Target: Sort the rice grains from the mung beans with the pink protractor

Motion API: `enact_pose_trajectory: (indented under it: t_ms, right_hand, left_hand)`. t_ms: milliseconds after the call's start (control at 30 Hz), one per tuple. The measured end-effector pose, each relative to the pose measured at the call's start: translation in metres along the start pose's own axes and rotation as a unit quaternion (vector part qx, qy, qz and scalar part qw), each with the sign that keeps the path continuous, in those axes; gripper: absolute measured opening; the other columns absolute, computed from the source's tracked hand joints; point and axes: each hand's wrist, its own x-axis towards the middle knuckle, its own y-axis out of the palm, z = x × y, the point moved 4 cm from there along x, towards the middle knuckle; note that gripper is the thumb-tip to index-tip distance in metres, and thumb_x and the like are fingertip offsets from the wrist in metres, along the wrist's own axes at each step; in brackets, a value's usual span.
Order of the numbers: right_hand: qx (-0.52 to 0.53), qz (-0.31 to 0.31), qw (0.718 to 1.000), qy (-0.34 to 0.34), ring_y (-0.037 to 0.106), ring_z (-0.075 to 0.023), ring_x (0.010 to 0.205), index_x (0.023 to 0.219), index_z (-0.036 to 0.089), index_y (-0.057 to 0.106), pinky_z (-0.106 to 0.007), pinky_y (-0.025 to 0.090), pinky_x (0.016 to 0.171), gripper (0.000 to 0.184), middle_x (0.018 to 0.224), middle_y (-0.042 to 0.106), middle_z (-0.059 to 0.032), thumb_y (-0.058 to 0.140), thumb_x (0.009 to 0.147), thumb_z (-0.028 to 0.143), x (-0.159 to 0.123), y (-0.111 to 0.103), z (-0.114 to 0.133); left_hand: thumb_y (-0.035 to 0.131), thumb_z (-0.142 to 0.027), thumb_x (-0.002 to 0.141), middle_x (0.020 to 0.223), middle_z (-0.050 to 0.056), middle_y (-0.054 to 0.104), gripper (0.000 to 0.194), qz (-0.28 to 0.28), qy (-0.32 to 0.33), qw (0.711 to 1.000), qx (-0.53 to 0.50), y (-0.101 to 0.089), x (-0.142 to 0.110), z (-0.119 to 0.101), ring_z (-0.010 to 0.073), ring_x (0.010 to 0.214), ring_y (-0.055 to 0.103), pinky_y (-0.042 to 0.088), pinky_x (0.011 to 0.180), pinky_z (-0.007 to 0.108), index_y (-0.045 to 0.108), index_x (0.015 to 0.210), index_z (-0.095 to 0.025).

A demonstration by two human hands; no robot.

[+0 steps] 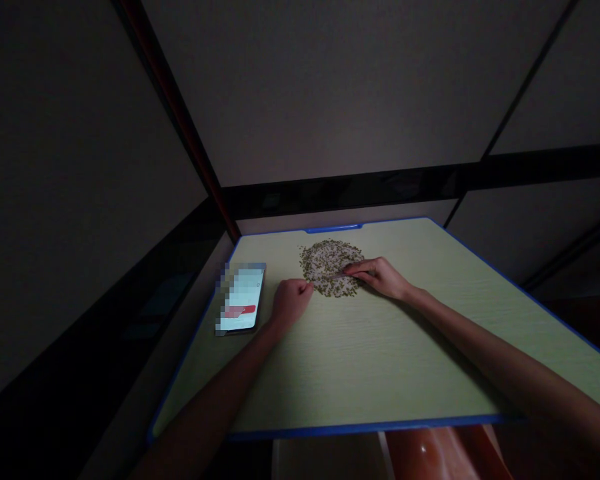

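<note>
A round, flat spread of small white grains mixed with green bean-like ones [325, 257] lies on the pale wooden table [360, 360]. My right hand [380, 277] is over the right side of the spread, its fingers pinched together. A thin, light sliver [337, 275] reaches left from those fingertips across the grains; its kind is too small to make out. My left hand [291, 300] rests on the tabletop at the near left edge of the spread. It is curled into a fist, and whatever it may hold is hidden.
Left of my left hand lies a lit phone [243, 300]. Blue edging [360, 430] runs round the table, with a blue handle [335, 228] at the far side. Panelled walls stand behind and to the left. Below the near edge is a shiny orange-brown surface [435, 453].
</note>
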Motion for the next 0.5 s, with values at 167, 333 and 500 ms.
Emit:
enact_pose_trajectory:
  t_ms: [167,333,500]
  right_hand:
    - [0.008,0.006,1.0,-0.004,0.065,-0.0199,0.096,0.093,0.015,0.071,-0.033,0.049,0.088,0.025,0.1,0.07,-0.0087,0.048,0.084,0.02,-0.006,-0.003,0.001]
    - [0.009,0.01,1.0,0.001,0.065,-0.0196,0.094,0.094,0.015,0.071,-0.032,0.05,0.086,0.026,0.1,0.07,-0.0084,0.048,0.083,0.022,-0.009,-0.005,0.003]
    - [-0.021,-0.03,0.999,0.031,0.065,-0.0228,0.091,0.099,0.013,0.069,-0.035,0.05,0.081,0.03,0.101,0.07,-0.0088,0.045,0.085,0.026,0.014,-0.022,-0.014]
  left_hand:
    - [0.042,-0.034,0.072,0.045,-0.005,0.021,0.037,-0.001,-0.001,1.0,-0.002,-0.001,0.0,-0.001,0.0072,0.047,0.024,0.016,0.05,0.026,0.023,0.044,-0.019]
    - [0.042,-0.035,0.071,0.044,-0.005,0.021,0.037,0.0,-0.003,1.0,-0.003,-0.001,0.001,0.0,0.0074,0.047,0.024,0.016,0.05,0.026,0.023,0.043,-0.019]
    - [0.041,-0.036,0.071,0.044,-0.005,0.022,0.037,0.002,-0.008,1.0,-0.005,-0.001,0.001,0.0,0.0074,0.046,0.025,0.016,0.05,0.026,0.024,0.043,-0.019]
